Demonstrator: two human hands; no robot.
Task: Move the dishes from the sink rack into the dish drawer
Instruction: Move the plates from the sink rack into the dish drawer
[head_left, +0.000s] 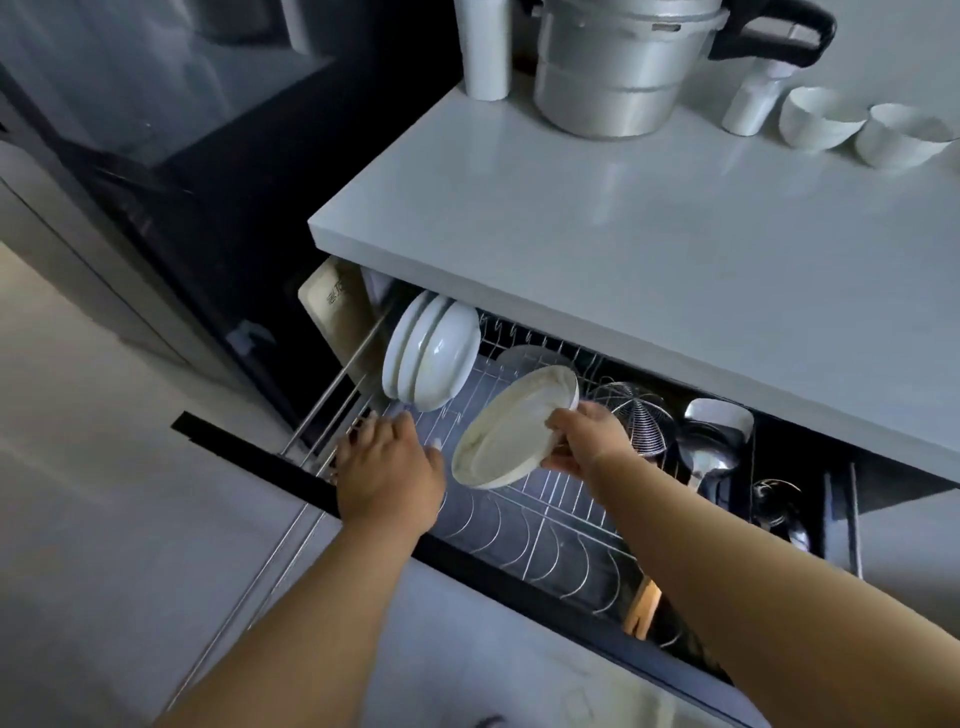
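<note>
White plate (511, 431) pinched at its rim by right hand (584, 439) over open dish drawer (519, 519), left hand (387, 473) relaxed, fingers resting on wire rack (550, 514)

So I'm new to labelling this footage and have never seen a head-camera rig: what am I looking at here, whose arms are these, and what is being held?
There is no machine here. A person wears one wide-angle camera on the head, so you look forward and down along their own two bare arms.

The right hand holds a white plate by its edge, tilted, above the wire rack of an open drawer. The left hand reaches to the drawer's left front corner; whether it grips the rail there I cannot tell.

In the rack, at the back left, a few white dishes stand on edge. To the right lie a wire strainer and ladles.

On the counter above stand a metal pot, two white bowls and two white cylinders.
</note>
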